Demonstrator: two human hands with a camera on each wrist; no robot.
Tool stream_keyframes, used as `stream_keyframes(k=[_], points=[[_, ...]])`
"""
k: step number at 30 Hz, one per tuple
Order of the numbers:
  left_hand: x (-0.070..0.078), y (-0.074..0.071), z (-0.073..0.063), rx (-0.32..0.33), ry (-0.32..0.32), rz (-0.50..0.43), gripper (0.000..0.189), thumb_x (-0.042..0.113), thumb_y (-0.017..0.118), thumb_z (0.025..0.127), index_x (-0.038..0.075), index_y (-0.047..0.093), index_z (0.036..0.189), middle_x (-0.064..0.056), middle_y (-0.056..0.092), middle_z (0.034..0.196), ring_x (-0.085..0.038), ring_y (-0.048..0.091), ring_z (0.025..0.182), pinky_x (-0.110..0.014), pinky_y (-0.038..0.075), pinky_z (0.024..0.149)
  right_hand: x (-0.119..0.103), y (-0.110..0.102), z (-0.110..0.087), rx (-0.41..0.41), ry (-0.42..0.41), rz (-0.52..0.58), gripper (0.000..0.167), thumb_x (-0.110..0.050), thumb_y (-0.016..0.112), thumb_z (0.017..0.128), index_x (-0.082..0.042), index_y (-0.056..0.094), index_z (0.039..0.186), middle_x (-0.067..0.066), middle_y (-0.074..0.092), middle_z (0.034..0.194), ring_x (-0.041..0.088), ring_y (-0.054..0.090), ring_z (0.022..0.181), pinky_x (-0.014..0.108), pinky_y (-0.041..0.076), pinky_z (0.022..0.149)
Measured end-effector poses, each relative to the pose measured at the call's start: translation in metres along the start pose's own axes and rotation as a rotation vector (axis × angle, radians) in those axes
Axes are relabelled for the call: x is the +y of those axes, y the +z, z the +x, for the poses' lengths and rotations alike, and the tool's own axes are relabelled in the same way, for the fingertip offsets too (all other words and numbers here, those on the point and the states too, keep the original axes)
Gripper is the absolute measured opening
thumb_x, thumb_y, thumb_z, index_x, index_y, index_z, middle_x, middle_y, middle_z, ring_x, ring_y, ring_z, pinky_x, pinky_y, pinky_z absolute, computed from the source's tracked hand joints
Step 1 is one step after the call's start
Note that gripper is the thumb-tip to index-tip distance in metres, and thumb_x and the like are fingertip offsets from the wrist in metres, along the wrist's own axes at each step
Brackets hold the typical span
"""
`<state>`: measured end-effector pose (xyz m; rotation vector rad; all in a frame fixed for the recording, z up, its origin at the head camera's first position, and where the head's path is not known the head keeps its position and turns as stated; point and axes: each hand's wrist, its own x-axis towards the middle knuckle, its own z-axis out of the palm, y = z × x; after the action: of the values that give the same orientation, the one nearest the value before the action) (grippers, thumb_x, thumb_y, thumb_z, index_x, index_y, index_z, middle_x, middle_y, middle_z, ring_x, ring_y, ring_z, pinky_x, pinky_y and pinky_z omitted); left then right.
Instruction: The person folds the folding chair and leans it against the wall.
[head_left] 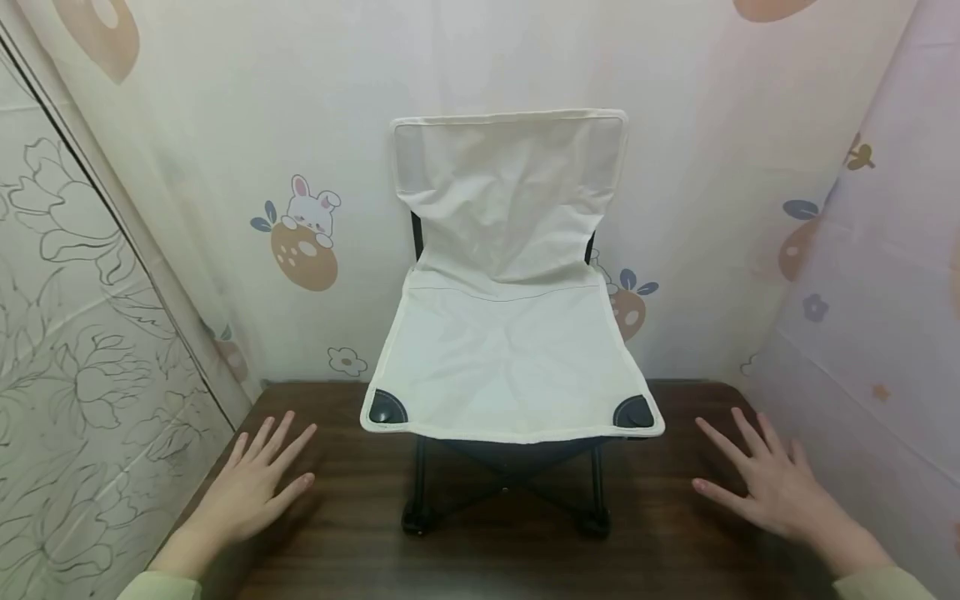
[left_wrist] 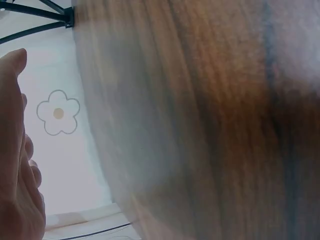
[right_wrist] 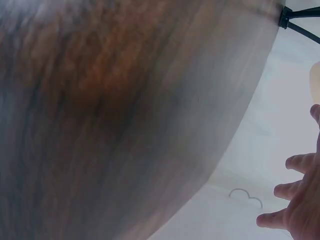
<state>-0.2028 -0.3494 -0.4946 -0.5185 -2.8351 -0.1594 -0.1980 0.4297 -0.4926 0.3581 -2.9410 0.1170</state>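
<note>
A folding chair (head_left: 510,350) with a white fabric seat and backrest stands upright on the dark wooden table, facing me. Black patches cover the seat's front corners, and thin black legs (head_left: 504,487) cross beneath it. To the left of the chair, my left hand (head_left: 251,487) is spread with straight fingers over the table, holding nothing. On the other side my right hand (head_left: 772,492) is spread the same way, also apart from the chair. Each wrist view catches one hand at its edge, the left (left_wrist: 20,155) and the right (right_wrist: 302,195), with chair legs at the top.
The brown wood-grain table (head_left: 337,550) reaches back to a white curtain (head_left: 487,50) printed with rabbits, fruit and flowers. A curtain with line-drawn flowers (head_left: 97,375) hangs close on the left, and another printed curtain (head_left: 885,333) borders the right.
</note>
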Motion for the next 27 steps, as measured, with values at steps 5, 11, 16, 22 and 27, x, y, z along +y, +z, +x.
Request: stream_keyframes(k=[5,11,16,22,27], points=[[0.001,-0.009,0.006,-0.002,-0.005,-0.039,0.077,0.053,0.059,0.110,0.034,0.023,0.176,-0.019,0.019,0.181,-0.054,0.023,0.161,-0.074,0.006,0.129,0.001,-0.009,0.003,0.000,0.009,0.008,0.104,-0.066,0.070,0.099,-0.038,0.006,0.177,0.038,0.007,0.175,0.073,0.009,0.153,0.097,0.015,0.102],[0.007,-0.034,0.025,0.061,-0.038,-0.081,0.077,0.048,0.058,0.112,0.016,0.027,0.174,-0.033,0.031,0.172,-0.062,0.030,0.154,-0.079,0.017,0.123,-0.007,-0.031,0.015,0.101,0.003,0.036,0.091,-0.056,0.066,0.106,-0.030,0.016,0.177,0.040,0.026,0.168,0.068,0.031,0.145,0.091,0.032,0.097],[0.017,-0.054,0.041,0.250,-0.034,-0.121,0.065,0.038,0.062,0.112,-0.002,0.044,0.160,-0.037,0.060,0.146,-0.060,0.057,0.132,-0.077,0.037,0.112,-0.018,-0.049,0.026,0.226,-0.034,0.136,0.075,-0.041,0.067,0.109,-0.020,0.033,0.172,0.039,0.043,0.157,0.066,0.044,0.134,0.084,0.038,0.097],[0.040,-0.073,0.055,0.369,-0.076,-0.339,0.053,0.031,0.059,0.113,0.002,0.048,0.156,-0.029,0.067,0.139,-0.052,0.067,0.119,-0.073,0.049,0.096,-0.046,-0.072,0.034,0.324,-0.085,0.278,0.059,-0.028,0.065,0.110,-0.009,0.047,0.163,0.031,0.056,0.150,0.058,0.049,0.134,0.070,0.034,0.117],[0.062,-0.087,0.063,0.404,-0.072,-0.504,0.046,0.026,0.052,0.116,0.006,0.048,0.158,-0.020,0.069,0.143,-0.043,0.072,0.119,-0.068,0.055,0.094,-0.075,-0.088,0.037,0.375,-0.097,0.354,0.051,-0.023,0.063,0.111,-0.010,0.052,0.159,0.024,0.067,0.139,0.038,0.059,0.128,0.016,0.030,0.116]])
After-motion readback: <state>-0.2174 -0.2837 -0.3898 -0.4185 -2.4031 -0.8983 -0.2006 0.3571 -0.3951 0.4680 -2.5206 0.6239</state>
